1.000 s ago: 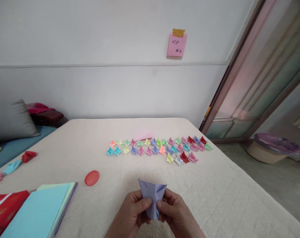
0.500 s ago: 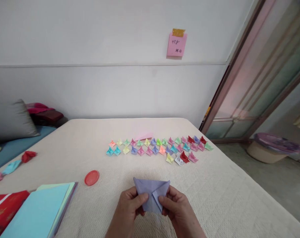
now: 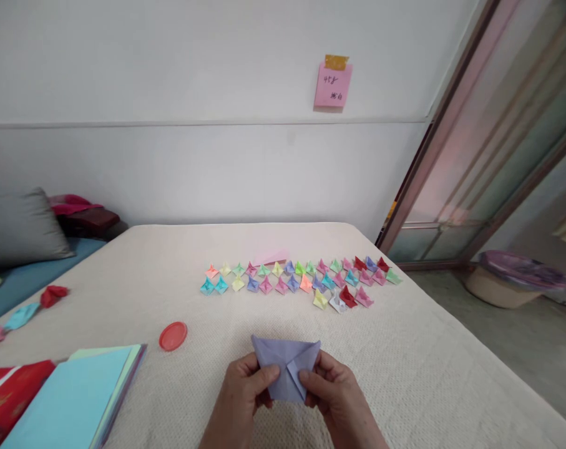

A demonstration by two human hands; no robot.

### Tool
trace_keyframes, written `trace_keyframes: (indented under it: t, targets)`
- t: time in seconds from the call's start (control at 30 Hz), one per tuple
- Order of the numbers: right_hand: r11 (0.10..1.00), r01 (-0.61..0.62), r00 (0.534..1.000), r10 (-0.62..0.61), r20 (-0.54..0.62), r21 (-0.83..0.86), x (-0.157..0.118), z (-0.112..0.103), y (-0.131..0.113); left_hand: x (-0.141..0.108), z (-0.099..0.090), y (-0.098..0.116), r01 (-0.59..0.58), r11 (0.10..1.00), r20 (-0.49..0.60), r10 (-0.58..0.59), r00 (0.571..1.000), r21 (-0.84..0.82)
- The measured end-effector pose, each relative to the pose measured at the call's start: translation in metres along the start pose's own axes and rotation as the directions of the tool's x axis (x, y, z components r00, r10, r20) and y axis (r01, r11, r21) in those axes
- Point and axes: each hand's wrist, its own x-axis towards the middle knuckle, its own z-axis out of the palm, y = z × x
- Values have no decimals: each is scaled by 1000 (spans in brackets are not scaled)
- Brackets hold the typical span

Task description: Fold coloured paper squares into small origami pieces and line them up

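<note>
A folded purple paper (image 3: 286, 368) is held up in front of me, low in the middle of the head view. Its top edge is wide, with a pointed corner at each end, and a diagonal flap crosses its front. My left hand (image 3: 248, 386) pinches its left side, thumb on the front and fingers behind. On the right side my right hand (image 3: 332, 386) grips it the same way, its thumb on the flap. The fingertips behind the paper are partly hidden.
Beyond my hands, rows of small folded papers (image 3: 281, 285) lie on the cloth-covered table (image 3: 170, 249). A red round lid (image 3: 173, 336) is left of centre. Coloured sheets (image 3: 72, 399) and a red packet (image 3: 15, 396) are at lower left. Folded pieces (image 3: 54, 295) lie along the left edge.
</note>
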Motion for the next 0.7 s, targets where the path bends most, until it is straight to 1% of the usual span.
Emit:
trace_keyframes:
  t: [0.3, 0.43, 0.6, 0.7]
  targets:
    - [1000, 10, 1000, -10, 10, -21, 0, 0, 0, 1, -1, -5, -3, 1000, -2, 3, 1000, 2]
    - [999, -10, 1000, 9, -3, -49, 0, -1, 1, 1, -3, -7, -7, 1000, -8, 7, 1000, 0]
    - [997, -21, 999, 18, -38, -76, -3, 4, 2, 2, -4, -10, -32, 999, 34, 31, 999, 32]
    - [995, -35, 998, 31, -45, -89, -5, 8, 3, 3, -2, -12, -20, 999, 50, 17, 999, 50]
